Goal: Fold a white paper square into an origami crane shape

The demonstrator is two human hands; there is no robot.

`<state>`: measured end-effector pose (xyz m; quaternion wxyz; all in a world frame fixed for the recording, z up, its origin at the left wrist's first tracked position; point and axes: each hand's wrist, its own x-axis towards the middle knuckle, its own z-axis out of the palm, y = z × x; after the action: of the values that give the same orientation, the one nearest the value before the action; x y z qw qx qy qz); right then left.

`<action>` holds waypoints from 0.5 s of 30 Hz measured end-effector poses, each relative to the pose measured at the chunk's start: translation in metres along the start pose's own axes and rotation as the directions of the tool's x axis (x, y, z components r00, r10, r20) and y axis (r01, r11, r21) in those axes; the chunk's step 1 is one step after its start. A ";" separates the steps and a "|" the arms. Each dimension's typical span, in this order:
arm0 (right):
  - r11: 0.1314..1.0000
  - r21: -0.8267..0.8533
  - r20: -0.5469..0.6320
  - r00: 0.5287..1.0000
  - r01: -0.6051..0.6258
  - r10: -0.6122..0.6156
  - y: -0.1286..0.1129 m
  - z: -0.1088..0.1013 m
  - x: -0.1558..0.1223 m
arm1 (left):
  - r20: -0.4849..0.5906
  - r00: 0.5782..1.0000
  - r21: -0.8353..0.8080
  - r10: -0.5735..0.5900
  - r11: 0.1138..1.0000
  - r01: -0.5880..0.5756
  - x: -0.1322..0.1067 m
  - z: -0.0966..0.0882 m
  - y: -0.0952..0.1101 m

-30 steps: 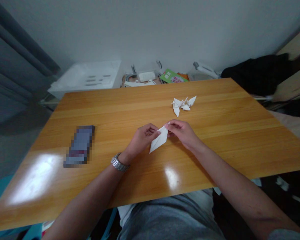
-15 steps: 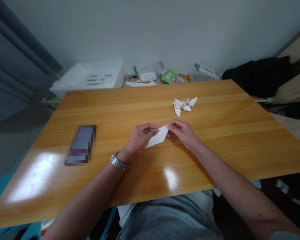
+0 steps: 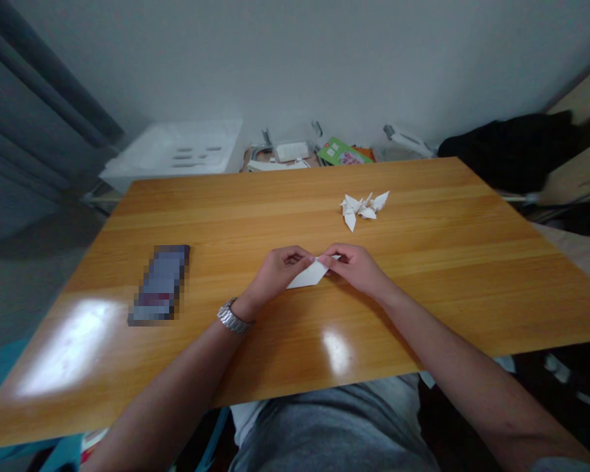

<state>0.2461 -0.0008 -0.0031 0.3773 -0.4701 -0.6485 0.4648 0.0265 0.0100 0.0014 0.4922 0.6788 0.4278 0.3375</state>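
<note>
A folded piece of white paper (image 3: 307,276) lies low over the wooden table (image 3: 423,282), pinched between both hands at the table's middle. My left hand (image 3: 274,272), with a metal watch on its wrist, grips the paper's left side with curled fingers. On the right side my right hand (image 3: 356,267) pinches the paper's upper tip. Further back on the table sit finished white paper cranes (image 3: 362,207), apart from both hands.
A blurred dark rectangular object (image 3: 160,283) lies on the table's left part. Behind the table stand a white plastic box (image 3: 174,152), a green booklet (image 3: 341,153) and small clutter by the wall. Dark cloth (image 3: 509,152) lies at the back right.
The paper has been lowered and flattened toward the table; its free lower-left tip has swung up and in. Both hands have closed together over it.
</note>
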 end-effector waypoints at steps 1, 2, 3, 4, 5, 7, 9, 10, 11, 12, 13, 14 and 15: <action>1.000 0.012 0.018 1.000 -0.009 0.009 0.000 -0.001 0.000 | -0.002 1.000 0.005 0.003 1.000 -0.003 0.000 -0.001 0.001; 0.999 0.030 0.042 0.999 -0.023 0.022 0.000 -0.002 0.000 | -0.001 1.000 0.013 0.007 1.000 -0.007 0.000 -0.002 0.001; 0.998 0.053 0.069 0.997 -0.043 0.040 0.000 -0.004 0.000 | 0.003 1.000 0.023 0.011 1.000 -0.011 -0.001 -0.003 0.002; 0.995 0.076 0.093 0.994 -0.066 0.059 0.000 -0.005 0.000 | 0.010 1.000 0.035 0.013 0.999 -0.014 -0.001 -0.004 0.003; 0.992 0.095 0.108 0.991 -0.087 0.076 0.001 -0.006 0.000 | 0.016 1.000 0.044 0.015 0.999 -0.016 -0.001 -0.004 0.003; 0.987 0.118 0.115 0.988 -0.113 0.099 0.002 -0.008 -0.001 | 0.024 1.000 0.052 0.017 0.998 -0.018 0.000 -0.006 0.004; 0.982 0.141 0.094 0.989 -0.128 0.116 0.003 -0.011 0.000 | 0.005 1.000 0.046 0.008 0.999 -0.009 0.001 -0.007 0.004; 0.979 0.153 0.076 0.989 -0.135 0.125 0.004 -0.012 0.000 | -0.012 1.000 0.042 -0.001 0.999 0.002 0.001 -0.007 0.004; 0.976 0.167 0.053 0.989 -0.142 0.135 0.004 -0.014 0.001 | -0.031 0.999 0.040 -0.012 0.999 0.013 0.001 -0.008 0.005; 0.972 0.181 0.028 0.989 -0.147 0.145 0.005 -0.016 0.002 | -0.050 0.998 0.041 -0.024 0.999 0.026 0.001 -0.009 0.005; 0.969 0.196 0.006 0.988 -0.153 0.155 0.005 -0.017 0.003 | -0.066 0.997 0.043 -0.035 0.998 0.038 0.002 -0.009 0.006; 0.965 0.210 -0.010 0.987 -0.157 0.163 0.006 -0.019 0.004 | -0.078 0.996 0.047 -0.042 0.998 0.046 0.002 -0.010 0.006; 0.961 0.225 -0.016 0.985 -0.162 0.170 0.006 -0.020 0.004 | -0.088 0.995 0.053 -0.045 0.997 0.050 0.002 -0.010 0.007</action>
<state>0.2650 0.0091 -0.0026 0.3988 -0.4857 -0.5438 0.5562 0.0200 0.0149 0.0108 0.4622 0.6663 0.4741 0.3430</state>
